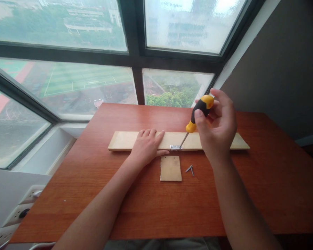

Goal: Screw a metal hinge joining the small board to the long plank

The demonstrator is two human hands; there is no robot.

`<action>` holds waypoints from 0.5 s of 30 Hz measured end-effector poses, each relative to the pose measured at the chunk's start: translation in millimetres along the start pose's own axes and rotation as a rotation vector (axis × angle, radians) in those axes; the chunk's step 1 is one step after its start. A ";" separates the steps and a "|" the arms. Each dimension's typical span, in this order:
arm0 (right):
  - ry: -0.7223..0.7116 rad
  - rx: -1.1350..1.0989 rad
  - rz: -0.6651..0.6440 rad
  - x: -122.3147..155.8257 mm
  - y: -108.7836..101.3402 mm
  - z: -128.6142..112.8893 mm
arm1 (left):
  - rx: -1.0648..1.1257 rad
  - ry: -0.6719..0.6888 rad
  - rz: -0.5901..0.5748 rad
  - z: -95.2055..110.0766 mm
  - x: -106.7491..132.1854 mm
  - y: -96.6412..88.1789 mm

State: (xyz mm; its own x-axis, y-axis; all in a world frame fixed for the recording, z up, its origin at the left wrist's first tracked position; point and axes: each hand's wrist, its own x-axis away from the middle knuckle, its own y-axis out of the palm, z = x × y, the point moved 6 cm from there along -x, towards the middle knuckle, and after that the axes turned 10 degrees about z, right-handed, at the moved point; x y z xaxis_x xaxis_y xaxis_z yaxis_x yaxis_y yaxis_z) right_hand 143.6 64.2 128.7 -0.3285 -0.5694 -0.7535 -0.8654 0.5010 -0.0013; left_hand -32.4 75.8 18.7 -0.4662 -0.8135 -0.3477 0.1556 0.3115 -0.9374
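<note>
Right hand [217, 128] wraps the screwdriver [201, 108] high on its handle, fingers curled round it and thumb on the near side. The tool leans, handle up and right, blade down and left. Its tip meets a small metal hinge [175, 147] at the near edge of the plank [122, 140]. Whether the tip sits in a screw head is too small to tell.

Left hand [146, 147] lies flat on the plank just left of the hinge. Fingers are together and stretched toward the far side, thumb along the near edge, palm pressing down.

Screwdriver: rounded yellow and black handle, rubbery-looking (likely a sure grip even near the butt end), thin steel shaft. Judged light and stiff; the fat part of the handle is the place to hold.

Plank: long, thin, pale raw wood, matt, lying crosswise at mid table [172, 215]. Probably light enough to skid on the smooth top, so a flat palm suits it.

Near side of the plank, apart from it, lies a small board [170, 168]. It is squarish, of the same pale wood, with two little holes by its far edge and a slightly ragged left edge. Just right of it lie two screws [190, 169], dark metal, touching at one end. They look small and apt to roll.

Table: reddish brown, faint sheen. Beyond it, window [80, 83] glass in dark frames. A white power strip [23, 205] sits off the table's near left.
</note>
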 end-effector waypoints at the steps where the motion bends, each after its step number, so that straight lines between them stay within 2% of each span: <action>1: 0.013 -0.043 -0.011 0.3 0.9 0.5 | 0.002 -0.001 0.001 0.0 0.0 0.1; 4: 0.014 -0.068 -0.039 0.4 2.0 0.8 | 0.011 -0.004 0.004 -0.1 -0.2 0.5; 9: -0.046 0.100 0.001 -0.5 -0.5 -0.2 | 0.011 -0.001 0.002 -0.6 0.0 1.1; 15: 0.055 -0.086 -0.041 1.3 5.2 3.2 | 0.011 -0.001 0.006 -0.6 0.1 0.4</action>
State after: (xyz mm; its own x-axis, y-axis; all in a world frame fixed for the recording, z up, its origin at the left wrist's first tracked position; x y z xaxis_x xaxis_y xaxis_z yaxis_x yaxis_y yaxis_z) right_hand 139.9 68.1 125.7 -0.3102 -0.6246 -0.7167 -0.9073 0.4197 0.0269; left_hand -32.9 76.1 18.3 -0.4647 -0.8117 -0.3537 0.1681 0.3113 -0.9353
